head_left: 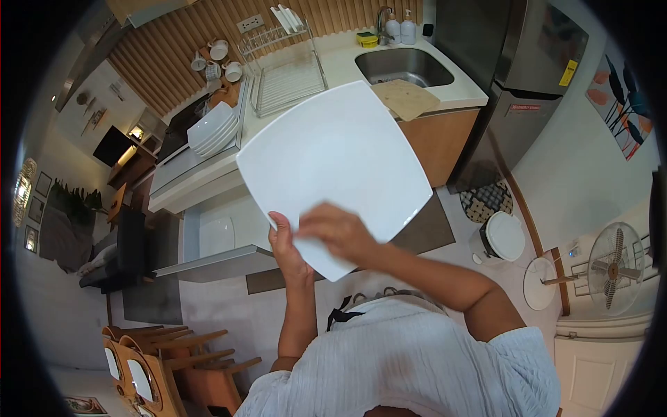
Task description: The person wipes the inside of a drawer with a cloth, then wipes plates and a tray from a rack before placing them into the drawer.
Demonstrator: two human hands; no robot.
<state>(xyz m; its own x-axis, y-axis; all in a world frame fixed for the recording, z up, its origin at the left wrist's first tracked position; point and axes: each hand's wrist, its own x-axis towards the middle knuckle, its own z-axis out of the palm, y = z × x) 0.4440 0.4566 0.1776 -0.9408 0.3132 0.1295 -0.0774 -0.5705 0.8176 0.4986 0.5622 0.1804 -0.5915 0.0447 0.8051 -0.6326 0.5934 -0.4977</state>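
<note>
A large square white plate (340,153) is tilted up in front of me, its face toward the camera. My left hand (286,247) grips its lower left edge, thumb on the face and the other fingers behind. Over the lower part of the plate is my right hand (337,233), its fingers curled and smeared by motion; whether it holds anything is hidden. Left of the plate, a stack of white plates (214,132) rests on the counter. Below the counter an open drawer (208,261) has a white plate (217,236) inside.
A dish rack (288,83), a sink (405,67) and a tan cloth (404,99) are on the counter. Mugs (219,50) hang on the left. A fridge (517,90), a white bin (504,236) and a fan (614,270) stand right; chairs and a table (142,379) lower left.
</note>
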